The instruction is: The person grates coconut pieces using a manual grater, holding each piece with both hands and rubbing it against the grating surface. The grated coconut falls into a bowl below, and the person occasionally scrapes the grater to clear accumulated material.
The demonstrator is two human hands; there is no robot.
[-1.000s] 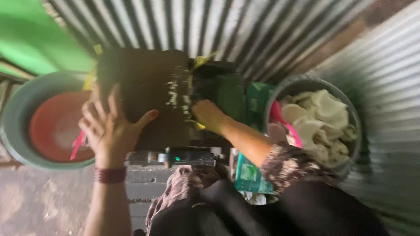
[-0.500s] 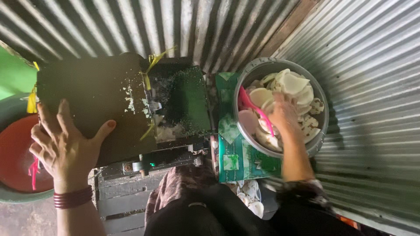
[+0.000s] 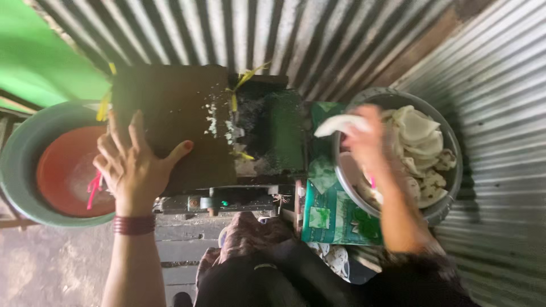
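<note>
1. Far on the left sits a big green tub [image 3: 23, 165] with a red bowl [image 3: 65, 170] inside it. A pink strip [image 3: 92, 190] hangs by the bowl's edge, just beside the left hand.

2. The left hand [image 3: 133, 165] lies flat on the dark lid [image 3: 170, 122] of the grating machine. Its fingers are spread wide and it holds nothing. A dark red band [image 3: 133, 224] goes round the wrist.

3. In the middle is the open mouth of the machine [image 3: 273, 128]. White crumbs [image 3: 219, 122] lie along the edge of the lid, and thin yellow strips [image 3: 244, 77] stick up near the top of it.

4. A green printed bag [image 3: 330, 210] lies between the machine and the metal bowl.

5. The right hand [image 3: 369, 145] is closed around a white slice [image 3: 341, 124]. The hand is blurry, so I cannot tell just how the fingers wrap it. The slice sticks out of the hand to the left, and its long side lies almost flat across, pointing at the machine's mouth.

6. The slice is up over the left rim of the metal bowl [image 3: 449, 187]. The mouth is to the left of it, near but not touching. The right hand is much nearer the mouth's open side than the left hand.

7. More white pieces [image 3: 421, 136] are piled in the metal bowl, to the right of the hand.

8. Wavy metal sheets [image 3: 500, 68] stand behind and on the right.
</note>
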